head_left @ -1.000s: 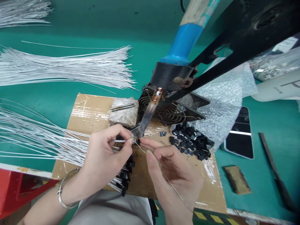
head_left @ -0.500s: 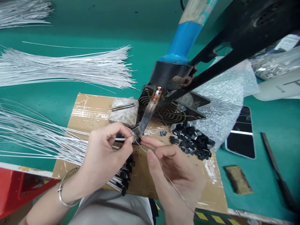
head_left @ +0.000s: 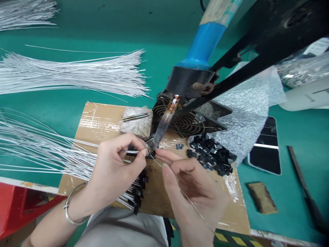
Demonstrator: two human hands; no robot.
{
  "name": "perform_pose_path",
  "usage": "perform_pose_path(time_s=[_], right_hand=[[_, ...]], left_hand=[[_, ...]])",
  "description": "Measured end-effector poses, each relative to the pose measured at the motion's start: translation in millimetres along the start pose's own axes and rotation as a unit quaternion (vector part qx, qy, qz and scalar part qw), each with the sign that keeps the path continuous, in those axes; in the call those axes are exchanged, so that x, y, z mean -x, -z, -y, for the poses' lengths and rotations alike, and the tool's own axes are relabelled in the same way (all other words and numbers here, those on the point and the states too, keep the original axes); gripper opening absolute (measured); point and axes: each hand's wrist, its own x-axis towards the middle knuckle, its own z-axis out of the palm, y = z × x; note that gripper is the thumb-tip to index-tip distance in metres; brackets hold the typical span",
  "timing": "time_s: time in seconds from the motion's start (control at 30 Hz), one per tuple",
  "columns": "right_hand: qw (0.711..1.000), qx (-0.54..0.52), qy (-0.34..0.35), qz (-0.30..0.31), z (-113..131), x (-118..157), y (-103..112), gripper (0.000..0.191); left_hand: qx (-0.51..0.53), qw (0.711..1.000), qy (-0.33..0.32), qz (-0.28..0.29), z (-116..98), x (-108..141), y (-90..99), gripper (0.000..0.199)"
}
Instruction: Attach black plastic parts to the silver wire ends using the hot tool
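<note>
My left hand (head_left: 118,173) is closed in a pinch on a thin white wire (head_left: 130,151), its end at the tip of a soldering iron (head_left: 161,129). The iron is clamped at a slant, with a blue handle. In my right hand (head_left: 192,195), thumb and fingers close on a strand of solder wire (head_left: 197,210), whose free end reaches toward the iron's tip. My fingertips hide most of the joint there. Below my left hand lie white wires with black connectors (head_left: 138,192) on their ends. Two small connectors (head_left: 179,146) lie just beyond my right fingers.
A heap of black connectors (head_left: 212,154) lies on the cardboard (head_left: 97,118) beside bubble wrap (head_left: 246,103). Behind the iron is a fan (head_left: 190,121). Bundles of white wires (head_left: 74,73) spread at left. A phone (head_left: 266,147), brown pad (head_left: 261,197) and dark tool (head_left: 305,190) are at right.
The view has shifted very slightly. Both hands keep their grips at the iron's tip, and nothing has been let go or taken up.
</note>
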Motion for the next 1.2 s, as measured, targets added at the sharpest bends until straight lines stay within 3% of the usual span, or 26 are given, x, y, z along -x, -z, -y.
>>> perform_pose_path(time_s=[0.93, 1.2], right_hand=[[1.000, -0.005, 0.020, 0.006, -2.9, -0.7, -0.4, 0.019], [1.000, 0.008, -0.007, -0.024, 1.0, 3.6, -5.1, 0.018]], left_hand=[[-0.003, 1.000, -0.022, -0.006, 2.4, -1.1, 0.4, 0.013], [-0.018, 1.000, -0.021, -0.011, 0.0, -0.5, -2.0, 0.013]])
